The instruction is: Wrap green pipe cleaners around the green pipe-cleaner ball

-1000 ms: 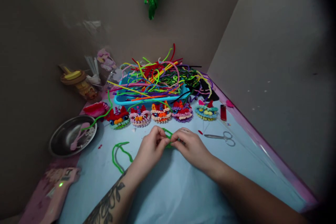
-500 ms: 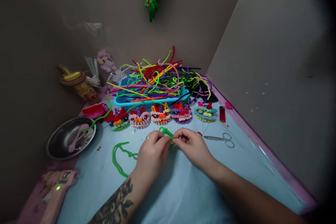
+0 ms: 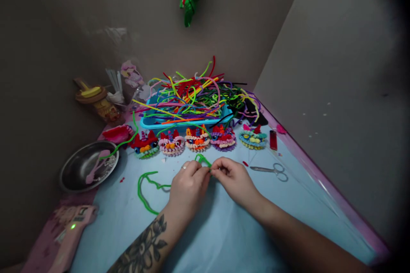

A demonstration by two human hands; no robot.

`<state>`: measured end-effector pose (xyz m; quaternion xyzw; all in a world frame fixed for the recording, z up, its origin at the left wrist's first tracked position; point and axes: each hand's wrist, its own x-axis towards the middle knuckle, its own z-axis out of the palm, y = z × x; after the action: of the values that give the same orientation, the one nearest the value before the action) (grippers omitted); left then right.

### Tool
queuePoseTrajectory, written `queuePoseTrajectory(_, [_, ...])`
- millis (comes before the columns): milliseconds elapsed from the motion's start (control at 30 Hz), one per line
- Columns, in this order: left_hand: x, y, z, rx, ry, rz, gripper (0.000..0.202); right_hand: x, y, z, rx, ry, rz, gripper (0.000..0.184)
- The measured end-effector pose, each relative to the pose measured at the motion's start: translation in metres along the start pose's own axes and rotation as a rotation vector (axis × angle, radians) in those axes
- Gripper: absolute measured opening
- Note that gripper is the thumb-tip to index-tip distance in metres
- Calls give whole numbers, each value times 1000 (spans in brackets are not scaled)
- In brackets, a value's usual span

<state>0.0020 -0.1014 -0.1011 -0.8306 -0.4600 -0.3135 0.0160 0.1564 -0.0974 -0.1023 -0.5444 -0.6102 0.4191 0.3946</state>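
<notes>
My left hand (image 3: pixel 188 183) and my right hand (image 3: pixel 233 179) meet at the middle of the table, fingertips pinched close together. Between them they grip a green pipe cleaner (image 3: pixel 201 159), whose bent loop sticks up behind the fingers. The part right at the fingertips is mostly hidden. Left of my left hand, another length of green pipe cleaner (image 3: pixel 141 192) lies curved on the blue cover; whether it joins the held piece I cannot tell. Scissors (image 3: pixel 270 170) lie to the right of my right hand. A row of several colourful pipe-cleaner lion heads (image 3: pixel 197 138) stands beyond my hands.
A blue tray (image 3: pixel 150 124) heaped with pipe cleaners stands at the back. On the left are a metal bowl (image 3: pixel 72 170) holding a pink scoop, a pink glue gun (image 3: pixel 68 239) with a green light, and a brown-yellow cup (image 3: pixel 99 102). A red lighter (image 3: pixel 273 140) lies right.
The whole view has shifted slightly, so things sit a little further right. Both hands keep their pinch on the green pipe cleaner, with barely any finger movement.
</notes>
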Motion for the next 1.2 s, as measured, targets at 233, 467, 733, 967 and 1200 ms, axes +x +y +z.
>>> queuePoseTrajectory(233, [4,2,-1,15,-176,-94,9,1,5,-5,-212,1,-312,17])
queuePoseTrajectory(467, [7,1,-9,-169,-290,-176,13,4,5,-11,-333,-51,-535,19])
queuePoseTrajectory(733, [9,1,-12,-312,-287,-250,9,4,4,-13,-212,-67,-500,14])
queuePoseTrajectory(967, [10,0,-13,-343,-285,-240,11,5,4,-15,-90,-85,-324,15])
queuePoseTrajectory(1200, [10,4,-17,-327,-271,-211,10,6,3,-11,-102,59,-240,8])
